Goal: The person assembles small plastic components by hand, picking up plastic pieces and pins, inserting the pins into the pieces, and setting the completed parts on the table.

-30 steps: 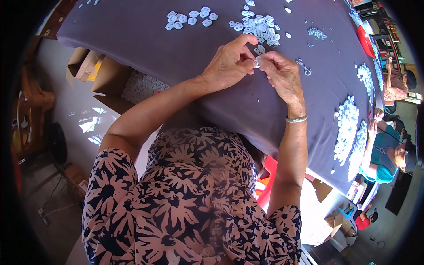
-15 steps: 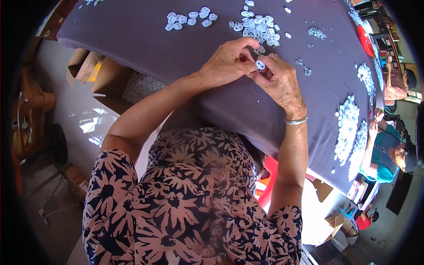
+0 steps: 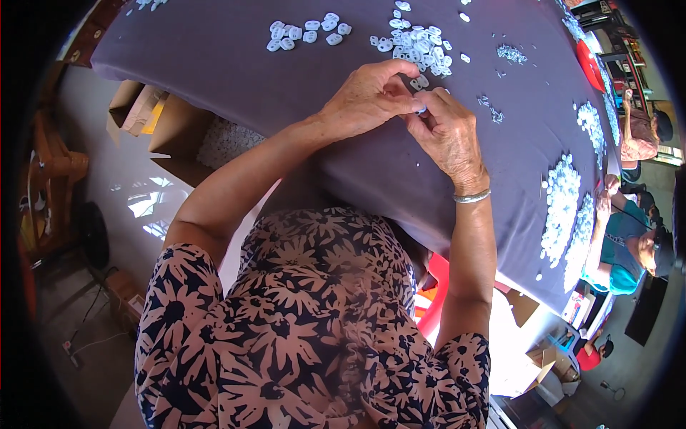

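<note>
Over the near part of the dark-clothed table, my left hand [image 3: 370,99] and my right hand [image 3: 446,132] meet at the fingertips. Pinched between them is a small white plastic piece [image 3: 421,110], mostly covered by the fingers. Thumb and forefinger of each hand are closed on it. Just beyond my fingertips lie a few white oval pieces with two holes [image 3: 419,82], at the near end of a larger pile of such pieces [image 3: 421,48].
Further left lies a smaller group of white oval pieces [image 3: 287,33]. Tiny metal parts [image 3: 511,53] sit to the right, and long heaps of small white parts [image 3: 561,207] line the right side. An open carton [image 3: 175,136] stands below the left edge. Other people [image 3: 622,250] are at the right.
My right hand has turned slightly and closed in toward my left, so the white piece, plainly visible before, is now mostly hidden between the fingers. My left hand has barely moved.
</note>
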`<move>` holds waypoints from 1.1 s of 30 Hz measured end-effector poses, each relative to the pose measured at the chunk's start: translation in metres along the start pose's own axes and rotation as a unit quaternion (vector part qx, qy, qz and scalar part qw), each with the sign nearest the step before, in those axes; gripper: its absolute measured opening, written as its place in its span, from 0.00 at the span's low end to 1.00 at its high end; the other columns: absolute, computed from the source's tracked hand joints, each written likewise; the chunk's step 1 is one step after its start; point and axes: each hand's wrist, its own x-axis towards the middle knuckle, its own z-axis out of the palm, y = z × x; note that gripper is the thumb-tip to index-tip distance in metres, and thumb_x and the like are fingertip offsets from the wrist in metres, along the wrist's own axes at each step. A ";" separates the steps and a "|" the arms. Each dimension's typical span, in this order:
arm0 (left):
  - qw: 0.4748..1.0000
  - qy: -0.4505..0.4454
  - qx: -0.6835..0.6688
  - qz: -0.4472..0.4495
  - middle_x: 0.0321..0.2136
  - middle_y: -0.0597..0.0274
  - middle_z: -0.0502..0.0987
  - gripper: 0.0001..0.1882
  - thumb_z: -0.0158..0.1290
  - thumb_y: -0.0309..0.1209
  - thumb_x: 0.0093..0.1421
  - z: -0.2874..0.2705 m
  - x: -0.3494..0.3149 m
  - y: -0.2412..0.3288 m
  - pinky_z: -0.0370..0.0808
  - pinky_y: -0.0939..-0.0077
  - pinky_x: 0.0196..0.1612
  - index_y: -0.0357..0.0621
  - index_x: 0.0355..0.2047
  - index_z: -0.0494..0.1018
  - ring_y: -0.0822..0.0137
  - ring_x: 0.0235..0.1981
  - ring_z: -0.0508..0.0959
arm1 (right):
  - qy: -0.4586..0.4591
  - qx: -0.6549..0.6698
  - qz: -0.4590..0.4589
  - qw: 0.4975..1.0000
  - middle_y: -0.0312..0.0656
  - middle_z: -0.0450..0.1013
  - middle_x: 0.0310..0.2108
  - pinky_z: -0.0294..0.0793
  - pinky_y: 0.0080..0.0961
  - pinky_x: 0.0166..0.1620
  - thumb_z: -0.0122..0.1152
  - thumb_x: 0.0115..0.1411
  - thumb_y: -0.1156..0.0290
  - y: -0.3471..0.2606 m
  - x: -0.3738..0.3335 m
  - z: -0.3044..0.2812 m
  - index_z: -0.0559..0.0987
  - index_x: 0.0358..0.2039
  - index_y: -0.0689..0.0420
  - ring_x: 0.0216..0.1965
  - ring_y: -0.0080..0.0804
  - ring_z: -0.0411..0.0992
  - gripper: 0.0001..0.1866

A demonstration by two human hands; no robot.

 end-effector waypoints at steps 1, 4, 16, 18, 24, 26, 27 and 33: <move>1.000 0.000 0.000 0.000 0.29 0.62 0.76 0.21 0.55 0.29 0.58 0.001 0.000 -0.004 0.72 0.79 0.37 0.38 0.51 0.65 0.75 0.33 0.75 | -0.010 0.002 0.017 1.000 0.38 0.68 0.21 0.69 0.27 0.24 0.66 0.45 0.77 -0.003 0.000 -0.001 0.75 0.29 0.58 0.19 0.29 0.68 0.10; 1.000 0.011 -0.009 0.026 0.29 0.62 0.75 0.21 0.55 0.28 0.58 0.003 0.002 -0.012 0.72 0.81 0.36 0.38 0.50 0.65 0.76 0.33 0.75 | -0.016 -0.025 0.015 0.999 0.39 0.69 0.23 0.70 0.29 0.25 0.66 0.46 0.74 -0.001 -0.001 0.001 0.75 0.30 0.58 0.20 0.33 0.69 0.10; 0.999 -0.007 -0.010 0.029 0.28 0.62 0.75 0.18 0.53 0.25 0.59 0.004 0.003 -0.013 0.73 0.83 0.36 0.40 0.50 0.66 0.77 0.32 0.74 | -0.088 -0.089 0.007 0.992 0.44 0.71 0.26 0.72 0.37 0.29 0.63 0.53 0.64 0.003 -0.004 -0.002 0.71 0.30 0.60 0.28 0.45 0.72 0.14; 0.999 -0.012 -0.025 0.021 0.27 0.64 0.75 0.17 0.51 0.26 0.59 0.004 0.002 -0.012 0.72 0.82 0.36 0.42 0.50 0.69 0.77 0.31 0.74 | -0.093 -0.092 0.002 0.991 0.45 0.71 0.26 0.72 0.38 0.30 0.61 0.54 0.63 0.003 -0.004 -0.001 0.71 0.29 0.61 0.28 0.46 0.72 0.14; 0.999 -0.025 -0.006 0.028 0.27 0.67 0.74 0.17 0.48 0.28 0.59 0.006 -0.001 -0.005 0.70 0.79 0.39 0.44 0.50 0.72 0.77 0.32 0.72 | -0.094 -0.070 0.000 0.993 0.48 0.72 0.22 0.73 0.37 0.30 0.62 0.54 0.64 0.005 -0.006 0.001 0.72 0.28 0.62 0.27 0.46 0.73 0.14; 0.999 -0.027 -0.020 0.020 0.27 0.67 0.74 0.17 0.48 0.28 0.58 0.006 -0.003 0.002 0.69 0.80 0.38 0.44 0.49 0.72 0.77 0.31 0.71 | -0.051 -0.081 -0.047 0.994 0.44 0.73 0.19 0.74 0.32 0.24 0.62 0.51 0.66 0.008 -0.007 0.003 0.72 0.24 0.61 0.22 0.41 0.74 0.12; 0.999 -0.030 -0.033 0.011 0.27 0.67 0.74 0.18 0.48 0.29 0.58 0.007 -0.003 0.004 0.67 0.80 0.38 0.44 0.49 0.72 0.77 0.31 0.70 | -0.051 -0.081 -0.046 0.994 0.44 0.73 0.19 0.74 0.32 0.24 0.62 0.51 0.66 0.009 -0.007 0.003 0.72 0.24 0.61 0.22 0.41 0.74 0.12; 0.998 -0.019 -0.063 0.018 0.25 0.68 0.73 0.18 0.46 0.30 0.57 0.009 -0.005 0.001 0.66 0.80 0.36 0.43 0.48 0.73 0.76 0.27 0.66 | -0.059 -0.049 -0.032 0.997 0.49 0.71 0.20 0.72 0.36 0.27 0.61 0.54 0.67 0.007 -0.010 0.004 0.71 0.25 0.63 0.24 0.46 0.73 0.12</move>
